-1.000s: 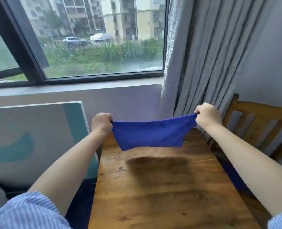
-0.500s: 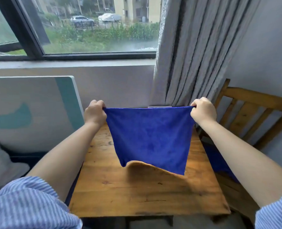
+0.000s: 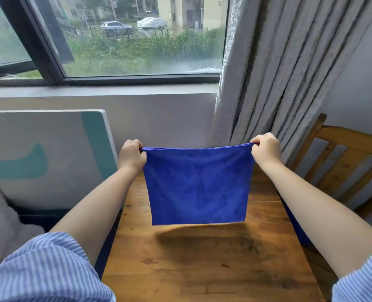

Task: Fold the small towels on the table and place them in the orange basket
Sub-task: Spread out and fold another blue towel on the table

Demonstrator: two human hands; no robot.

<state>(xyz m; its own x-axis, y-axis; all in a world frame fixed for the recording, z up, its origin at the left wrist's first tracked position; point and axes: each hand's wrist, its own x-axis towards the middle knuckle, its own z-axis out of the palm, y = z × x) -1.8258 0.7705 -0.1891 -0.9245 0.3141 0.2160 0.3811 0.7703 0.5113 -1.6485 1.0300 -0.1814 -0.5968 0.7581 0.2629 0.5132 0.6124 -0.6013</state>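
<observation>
Holding the blue towel point(image 3: 197, 186) up by its two top corners, left hand point(image 3: 131, 156) and right hand point(image 3: 265, 148) each pinching one, so it hangs flat and square above the wooden table point(image 3: 202, 269). Bottom edge clear of the wood, shadow beneath. Spread taut to line edges for folding. Orange basket not in view. Wooden chair point(image 3: 351, 162) on my right.

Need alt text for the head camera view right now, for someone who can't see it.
Both hands hold a blue towel up by its top corners, left hand and right hand pinching it, so it hangs flat above a wooden table. Behind are a window, grey curtain and wooden chair.
</observation>
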